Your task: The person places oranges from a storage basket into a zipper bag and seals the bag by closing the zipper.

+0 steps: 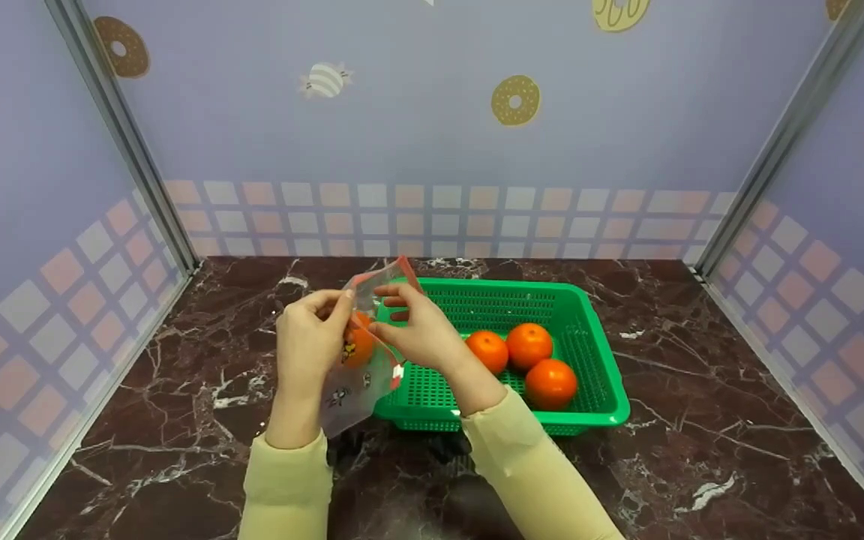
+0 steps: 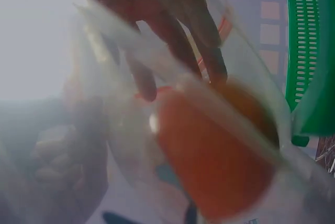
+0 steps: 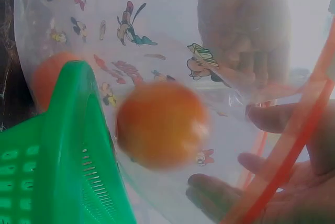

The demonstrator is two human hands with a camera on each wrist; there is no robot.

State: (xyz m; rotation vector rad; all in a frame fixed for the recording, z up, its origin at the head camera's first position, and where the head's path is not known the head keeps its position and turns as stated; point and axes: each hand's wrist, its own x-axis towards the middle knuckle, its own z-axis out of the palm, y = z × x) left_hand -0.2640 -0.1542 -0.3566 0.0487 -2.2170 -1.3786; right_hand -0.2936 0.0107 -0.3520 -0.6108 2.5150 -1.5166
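A clear zip bag (image 1: 353, 394) with cartoon prints and a red-edged mouth hangs beside the basket's left end. My left hand (image 1: 306, 337) pinches the bag near its mouth. My right hand (image 1: 426, 330) has its fingers spread at the bag's mouth, some of them showing through the plastic, with nothing held in them. One orange (image 3: 162, 124), blurred, is inside the bag just below these fingers. Lower in the bag, another orange (image 3: 52, 75) is partly hidden by the basket rim in the right wrist view. The left wrist view looks through hazy plastic at an orange (image 2: 214, 156).
A green plastic basket (image 1: 503, 284) stands on the dark marbled table (image 1: 199, 405), close to the right forearm. Three oranges (image 1: 529, 345) lie in it. Patterned panels (image 1: 417, 135) enclose the table at the back and both sides.
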